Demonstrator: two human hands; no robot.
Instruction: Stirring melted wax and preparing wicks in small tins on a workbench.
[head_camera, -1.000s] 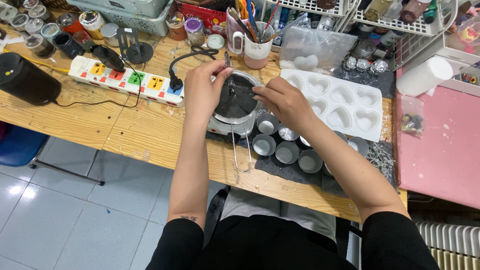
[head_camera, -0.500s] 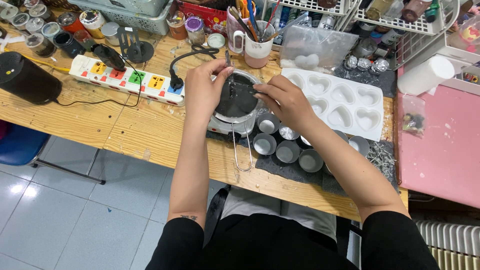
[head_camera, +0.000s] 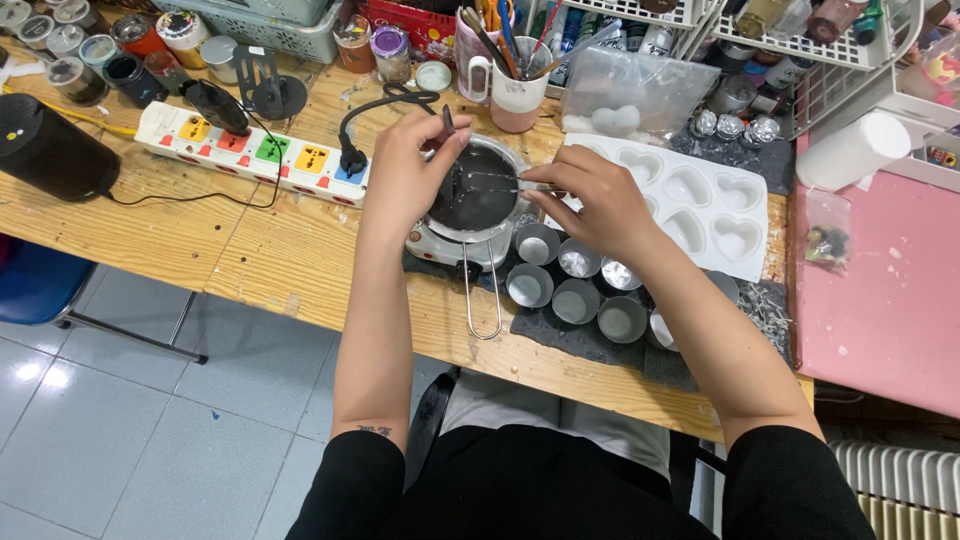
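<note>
Both hands hover over a small metal pot (head_camera: 478, 200) of dark liquid, which sits on a little white hot plate (head_camera: 440, 245). My left hand (head_camera: 405, 170) is at the pot's left rim and pinches a thin dark stick (head_camera: 447, 120) that points upward. My right hand (head_camera: 592, 197) is at the right rim and holds thin metal tweezers (head_camera: 492, 178) that reach left across the pot's mouth. The pot's wire handle (head_camera: 484, 300) points toward me. Several small round metal cups (head_camera: 575, 300) stand on a dark mat just below my right hand.
A white tray with heart-shaped hollows (head_camera: 705, 205) lies to the right, beside a pink board (head_camera: 885, 300). A multicoloured power strip (head_camera: 250, 150), a black cylinder (head_camera: 45, 150), jars and a mug of tools (head_camera: 515, 85) line the back of the wooden table (head_camera: 200, 240).
Both hands stay over the pot. My right hand has shifted slightly with the tweezers; nothing was picked up or released.
</note>
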